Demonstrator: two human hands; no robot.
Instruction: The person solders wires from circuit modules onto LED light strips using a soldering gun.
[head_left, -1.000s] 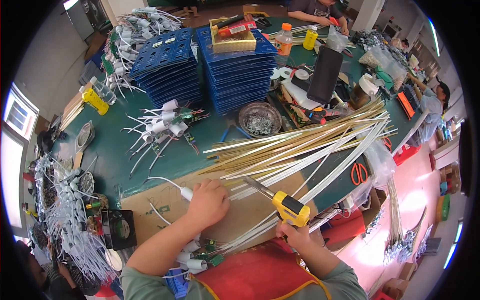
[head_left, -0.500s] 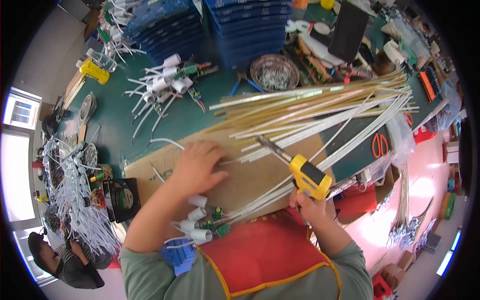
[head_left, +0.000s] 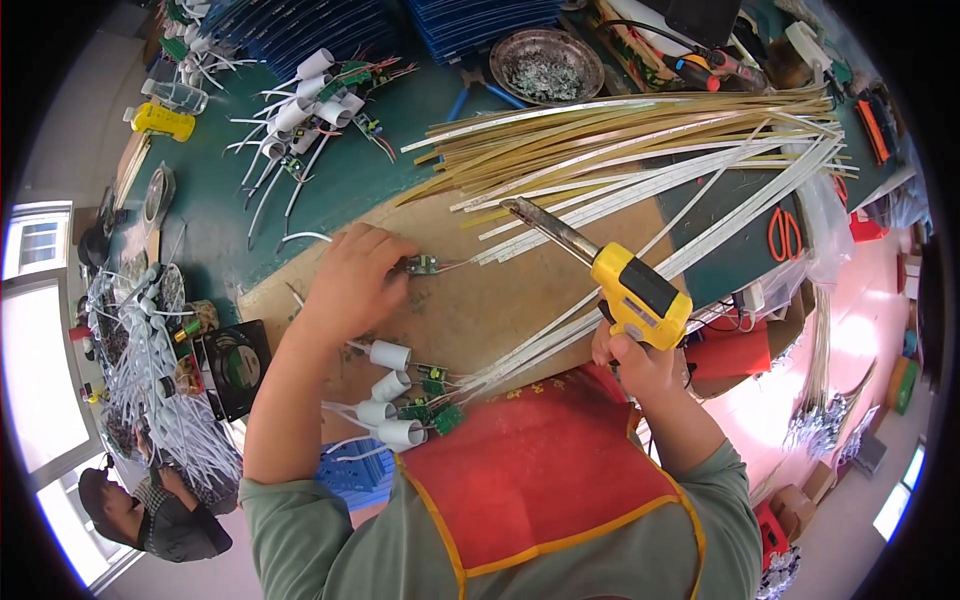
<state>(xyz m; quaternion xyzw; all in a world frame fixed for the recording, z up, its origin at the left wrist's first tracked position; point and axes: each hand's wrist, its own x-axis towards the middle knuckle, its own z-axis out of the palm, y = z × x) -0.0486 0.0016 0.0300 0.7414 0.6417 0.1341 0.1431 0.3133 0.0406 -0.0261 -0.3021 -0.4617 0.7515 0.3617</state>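
Note:
My left hand point(head_left: 358, 282) is closed on a small circuit board point(head_left: 425, 265), whose end sticks out past my fingers over the brown cardboard sheet point(head_left: 480, 340). Thin wires lead from the board toward the white strips point(head_left: 560, 222). A white cable point(head_left: 304, 237) shows on the other side of that hand. My right hand point(head_left: 638, 362) grips a yellow and black soldering gun point(head_left: 645, 298), its metal barrel pointing up and left above the strips. Several white cylindrical housings point(head_left: 390, 386) with green boards and cables lie at the sheet's near edge, next to my red apron.
More housings with boards point(head_left: 315, 110) lie at the back left. A metal bowl of scraps point(head_left: 546, 66), blue-handled pliers point(head_left: 480, 88) and stacked blue trays point(head_left: 300, 35) stand behind. Orange scissors point(head_left: 784, 234) lie right. A black fan point(head_left: 232, 368) stands left; another person point(head_left: 160, 510) sits beyond.
The board now shows beyond my left fingers, and that hand has turned slightly. My right hand has raised the soldering gun a little. The whole view has shifted, with the table's back edge higher.

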